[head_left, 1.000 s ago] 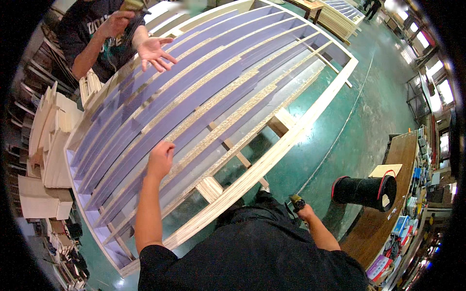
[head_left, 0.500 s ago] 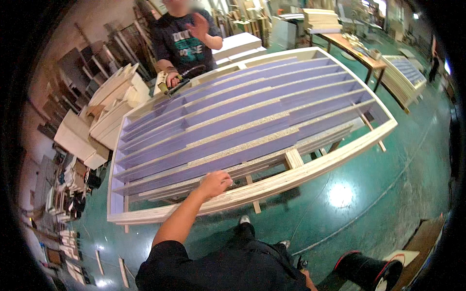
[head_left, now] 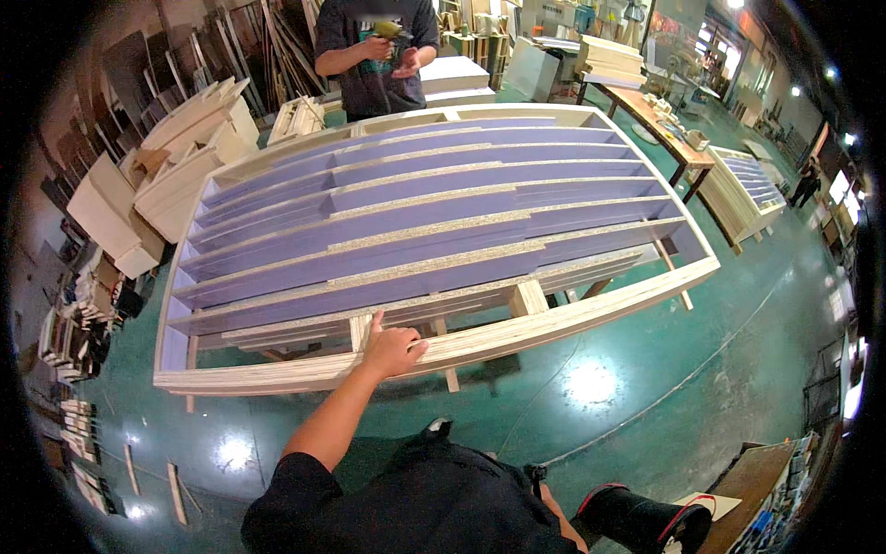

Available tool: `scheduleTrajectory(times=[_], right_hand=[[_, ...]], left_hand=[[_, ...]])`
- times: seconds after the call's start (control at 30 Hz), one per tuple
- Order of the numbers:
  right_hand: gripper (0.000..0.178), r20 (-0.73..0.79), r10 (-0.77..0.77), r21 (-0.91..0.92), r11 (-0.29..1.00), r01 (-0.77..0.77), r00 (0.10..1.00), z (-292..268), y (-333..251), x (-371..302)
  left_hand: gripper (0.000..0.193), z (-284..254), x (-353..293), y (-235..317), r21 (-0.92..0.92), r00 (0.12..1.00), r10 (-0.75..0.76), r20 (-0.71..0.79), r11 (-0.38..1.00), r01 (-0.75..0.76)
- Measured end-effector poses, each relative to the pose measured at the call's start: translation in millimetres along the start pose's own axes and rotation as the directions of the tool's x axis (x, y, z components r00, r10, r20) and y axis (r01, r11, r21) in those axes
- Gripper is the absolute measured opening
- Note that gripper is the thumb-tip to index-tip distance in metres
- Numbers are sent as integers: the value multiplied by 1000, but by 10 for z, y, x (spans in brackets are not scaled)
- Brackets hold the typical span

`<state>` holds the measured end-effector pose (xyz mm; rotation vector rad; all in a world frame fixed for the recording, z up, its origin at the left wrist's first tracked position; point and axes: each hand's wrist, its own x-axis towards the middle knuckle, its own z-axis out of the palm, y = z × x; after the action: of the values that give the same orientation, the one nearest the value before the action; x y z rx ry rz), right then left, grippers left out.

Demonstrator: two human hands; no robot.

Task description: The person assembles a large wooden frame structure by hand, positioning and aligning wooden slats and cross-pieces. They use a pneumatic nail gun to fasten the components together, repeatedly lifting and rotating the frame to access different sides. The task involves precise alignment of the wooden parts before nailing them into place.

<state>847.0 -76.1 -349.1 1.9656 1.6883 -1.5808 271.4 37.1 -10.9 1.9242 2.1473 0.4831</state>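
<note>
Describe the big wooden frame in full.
The large wooden frame lies flat above the green floor; what carries it is mostly hidden. Long, roughly parallel slats with purplish sides and chipboard-like tops span it. Short blocks adjoin the thick, layered near rail, where the left hand appears to rest.

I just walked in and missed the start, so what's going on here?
A person in black stands at a large wooden frame with long parallel slats across it. Their left hand is at the near rail, holding nothing, one finger extended; the right hand is low by the body, beside a dark object too hidden to name. Across the frame, another person holds a yellow-green power tool.
</note>
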Motion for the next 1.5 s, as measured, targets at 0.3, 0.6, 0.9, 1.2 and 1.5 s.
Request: scheduleTrajectory(times=[0.3,0.6,0.9,1.2,1.5], right_hand=[[36,73,-31,-80,996,37,997,120,-90,229],[34,81,-41,-99,994,49,996,191,-50,310],[32,74,-44,-102,993,51,996,232,22,230],[31,55,-47,-86,995,52,997,349,186,31],[30,126,-150,-66,985,159,981,729,881,596]], left_hand=[[43,6,-40,-115,-1,999,-24,-21,1000,24],[38,-86,-57,-44,-22,999,-36,4,999,36],[37,-24,-45,-118,-16,999,-30,11,999,30],[37,-61,-66,-52,-13,999,-40,-11,999,40],[37,-16,-51,-62,-49,999,-32,-22,998,31]])
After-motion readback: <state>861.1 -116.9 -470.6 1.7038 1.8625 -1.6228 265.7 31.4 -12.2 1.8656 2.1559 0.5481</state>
